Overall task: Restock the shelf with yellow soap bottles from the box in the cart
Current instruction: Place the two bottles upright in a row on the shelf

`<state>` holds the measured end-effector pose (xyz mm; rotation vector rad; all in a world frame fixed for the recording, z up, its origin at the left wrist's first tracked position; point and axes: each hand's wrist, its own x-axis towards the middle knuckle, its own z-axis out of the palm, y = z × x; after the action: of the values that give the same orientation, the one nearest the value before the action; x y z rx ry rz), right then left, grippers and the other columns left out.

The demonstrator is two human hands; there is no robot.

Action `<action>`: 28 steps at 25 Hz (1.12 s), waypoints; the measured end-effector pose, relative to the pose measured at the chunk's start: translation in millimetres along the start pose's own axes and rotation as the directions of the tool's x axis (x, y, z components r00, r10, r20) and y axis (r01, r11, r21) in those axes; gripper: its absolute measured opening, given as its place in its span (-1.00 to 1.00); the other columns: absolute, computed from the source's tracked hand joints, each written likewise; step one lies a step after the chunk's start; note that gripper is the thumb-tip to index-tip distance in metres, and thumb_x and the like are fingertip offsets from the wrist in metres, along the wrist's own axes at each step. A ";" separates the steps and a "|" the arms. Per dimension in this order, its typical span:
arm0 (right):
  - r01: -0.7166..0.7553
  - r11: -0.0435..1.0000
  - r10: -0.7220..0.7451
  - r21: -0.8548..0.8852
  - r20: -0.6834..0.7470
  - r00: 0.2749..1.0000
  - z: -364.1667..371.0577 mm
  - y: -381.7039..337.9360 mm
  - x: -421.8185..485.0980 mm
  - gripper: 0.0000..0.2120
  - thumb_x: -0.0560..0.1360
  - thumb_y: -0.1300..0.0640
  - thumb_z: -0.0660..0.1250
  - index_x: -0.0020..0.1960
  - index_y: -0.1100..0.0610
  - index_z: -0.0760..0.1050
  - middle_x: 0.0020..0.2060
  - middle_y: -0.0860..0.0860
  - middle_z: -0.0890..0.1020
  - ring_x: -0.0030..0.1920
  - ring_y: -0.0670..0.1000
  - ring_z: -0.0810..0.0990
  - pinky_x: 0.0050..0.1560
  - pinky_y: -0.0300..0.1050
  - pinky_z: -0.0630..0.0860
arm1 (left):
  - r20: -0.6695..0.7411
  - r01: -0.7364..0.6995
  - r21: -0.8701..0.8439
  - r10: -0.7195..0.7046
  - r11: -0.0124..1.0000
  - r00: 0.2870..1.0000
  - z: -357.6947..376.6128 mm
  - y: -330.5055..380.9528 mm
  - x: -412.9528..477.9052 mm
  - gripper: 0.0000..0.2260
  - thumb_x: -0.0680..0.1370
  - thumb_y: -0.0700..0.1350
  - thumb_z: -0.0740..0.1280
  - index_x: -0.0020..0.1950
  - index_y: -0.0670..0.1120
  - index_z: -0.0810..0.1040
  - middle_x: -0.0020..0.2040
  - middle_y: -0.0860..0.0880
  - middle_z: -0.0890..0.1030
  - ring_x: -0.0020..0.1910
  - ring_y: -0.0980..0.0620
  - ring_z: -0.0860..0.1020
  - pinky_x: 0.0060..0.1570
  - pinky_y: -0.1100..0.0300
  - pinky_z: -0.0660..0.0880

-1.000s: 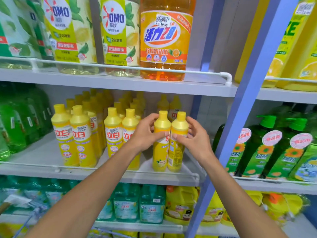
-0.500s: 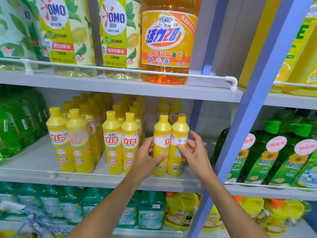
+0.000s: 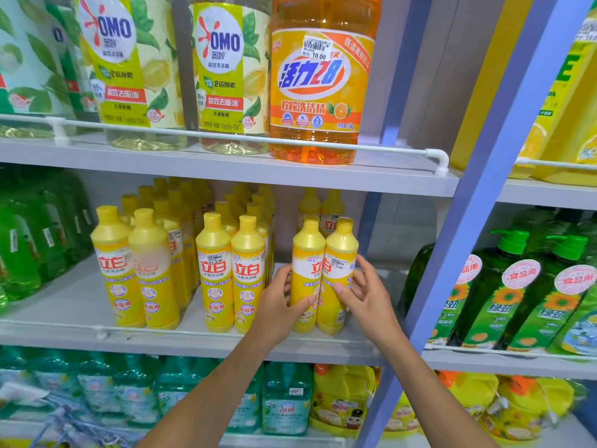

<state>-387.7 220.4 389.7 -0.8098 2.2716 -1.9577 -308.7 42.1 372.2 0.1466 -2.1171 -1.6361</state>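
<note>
Two yellow soap bottles, the left bottle [image 3: 307, 270] and the right bottle [image 3: 339, 263], stand upright and touching at the front of the middle shelf [image 3: 64, 318], at the 3 o'clock end of the yellow row [image 3: 213, 273]. The left hand [image 3: 277, 305] grips the left bottle from 7 o'clock, fingers [image 3: 284, 279] wrapped narrow round it. The right hand [image 3: 368, 295] cups the right bottle from 4 o'clock, thumb on its front, fingers looser. Both long axes run 12 to 6; letting go likely means drawing back toward 6 o'clock.
</note>
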 end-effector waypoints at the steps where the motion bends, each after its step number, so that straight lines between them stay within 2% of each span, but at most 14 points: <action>1: 0.002 1.000 -0.002 -0.015 -0.004 1.000 1.6 0.6 -2.0 -0.42 0.51 0.10 0.47 0.46 -0.03 0.33 0.29 -0.15 0.60 0.27 -0.20 0.59 0.24 -0.21 0.57 | 0.000 0.001 0.002 -0.001 1.000 1.000 0.2 -1.3 0.4 -0.46 0.49 -0.15 0.52 0.41 0.04 0.41 0.23 0.14 0.61 0.18 0.29 0.58 0.09 0.30 0.59; 3: 0.003 0.998 -0.007 -0.060 -0.076 0.997 8.3 -1.0 -5.1 -0.42 0.44 0.00 0.54 0.39 -0.09 0.39 0.22 -0.24 0.60 0.19 -0.29 0.58 0.12 -0.30 0.58 | 0.014 -0.003 0.004 0.003 1.000 1.000 -0.6 -4.0 2.7 -0.47 0.49 -0.14 0.52 0.41 0.04 0.42 0.24 0.12 0.62 0.21 0.22 0.59 0.13 0.23 0.60; 5: -0.003 0.996 -0.009 -0.089 -0.132 0.991 11.8 -0.6 -3.6 -0.38 0.37 -0.02 0.60 0.35 -0.09 0.42 0.18 -0.25 0.61 0.16 -0.28 0.60 0.07 -0.31 0.59 | 0.043 -0.003 0.015 0.002 1.000 0.999 -1.4 -6.2 5.3 -0.48 0.51 -0.13 0.51 0.42 0.03 0.42 0.26 0.11 0.61 0.24 0.16 0.58 0.16 0.16 0.60; 8: -0.005 0.999 0.002 -0.044 -0.052 0.999 3.7 4.3 2.9 -0.40 0.45 0.10 0.55 0.43 -0.02 0.40 0.24 -0.14 0.62 0.24 -0.17 0.61 0.22 -0.18 0.59 | 0.082 -0.014 0.057 0.009 0.998 0.997 -4.3 -8.0 8.4 -0.49 0.54 -0.08 0.47 0.45 0.06 0.38 0.32 0.10 0.56 0.29 0.17 0.54 0.24 0.14 0.57; 11: -0.012 1.000 0.012 -0.024 0.005 1.000 -0.4 6.3 -1.2 -0.33 0.50 0.12 0.50 0.53 0.00 0.29 0.33 -0.13 0.58 0.29 -0.19 0.57 0.27 -0.18 0.55 | 0.109 -0.021 0.087 0.012 0.996 0.994 -3.4 -9.1 8.8 -0.48 0.57 -0.02 0.43 0.48 0.13 0.32 0.35 0.16 0.52 0.33 0.20 0.51 0.27 0.14 0.53; 14: -0.031 0.999 0.032 0.007 -0.078 0.996 13.3 9.5 -7.7 -0.38 0.41 0.13 0.59 0.38 -0.02 0.42 0.21 -0.16 0.63 0.17 -0.23 0.63 0.10 -0.28 0.60 | 0.061 0.007 0.036 -0.010 0.999 0.998 -1.9 -11.9 5.9 -0.48 0.55 -0.07 0.46 0.45 0.09 0.34 0.32 0.16 0.56 0.28 0.22 0.54 0.22 0.17 0.57; 16: -0.048 0.999 0.047 -0.007 -0.139 0.989 18.3 16.4 -5.3 -0.43 0.37 0.17 0.62 0.31 0.02 0.49 0.16 -0.10 0.67 0.13 -0.19 0.66 0.07 -0.27 0.61 | 0.041 0.023 -0.001 -0.023 1.000 0.999 -1.7 -16.9 6.5 -0.49 0.50 -0.08 0.52 0.39 0.03 0.40 0.28 0.11 0.60 0.25 0.16 0.59 0.21 0.06 0.60; 18: -0.064 0.998 0.065 0.006 -0.081 0.995 13.2 16.9 -1.0 -0.46 0.40 0.20 0.60 0.32 0.07 0.50 0.17 -0.07 0.68 0.16 -0.14 0.66 0.14 -0.21 0.61 | 0.033 0.033 -0.011 -0.033 0.999 0.999 -1.1 -21.3 8.2 -0.49 0.47 -0.09 0.55 0.36 0.01 0.45 0.23 0.10 0.63 0.22 0.12 0.61 0.19 -0.03 0.61; 21: -0.075 0.997 0.076 -0.009 0.020 0.997 3.8 16.8 2.7 -0.43 0.44 0.19 0.56 0.41 0.09 0.46 0.22 -0.07 0.66 0.21 -0.12 0.64 0.24 -0.11 0.59 | -0.002 0.023 0.002 -0.023 1.000 1.000 2.0 -24.9 7.9 -0.49 0.47 -0.05 0.54 0.38 0.05 0.47 0.24 0.10 0.63 0.22 0.11 0.61 0.18 -0.04 0.62; 24: -0.120 0.988 0.124 -0.096 0.034 0.992 11.0 18.2 -5.4 -0.33 0.39 0.08 0.61 0.42 0.01 0.42 0.22 -0.13 0.64 0.19 -0.12 0.64 0.13 -0.24 0.60 | -0.006 0.019 0.044 -0.018 0.999 1.000 7.0 -21.3 4.8 -0.48 0.51 -0.02 0.50 0.44 0.07 0.44 0.27 0.12 0.60 0.23 0.14 0.59 0.20 0.06 0.60; 26: -0.168 0.942 0.157 -0.290 -0.061 0.986 20.0 19.7 -11.3 -0.33 0.33 -0.09 0.63 0.34 0.00 0.43 0.16 -0.13 0.63 0.13 -0.11 0.64 0.03 -0.30 0.58 | -0.015 0.046 0.081 -0.045 0.996 0.999 9.9 -16.7 1.5 -0.44 0.48 -0.02 0.53 0.43 0.05 0.41 0.25 0.15 0.59 0.20 0.14 0.59 0.17 0.17 0.60; 28: -0.203 0.865 0.179 -0.459 -0.097 0.979 24.5 21.3 -10.8 -0.34 0.30 -0.20 0.61 0.25 0.04 0.45 0.09 -0.08 0.62 0.07 -0.04 0.62 -0.03 -0.24 0.55 | -0.057 0.089 0.137 -0.082 0.987 0.995 13.2 -16.4 -0.4 -0.41 0.41 -0.02 0.59 0.36 0.02 0.41 0.19 0.11 0.61 0.12 0.13 0.61 0.10 0.19 0.61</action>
<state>-377.3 203.9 361.5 -0.5266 2.7791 -1.3763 -316.9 49.2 354.3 0.3239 -2.2137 -1.5132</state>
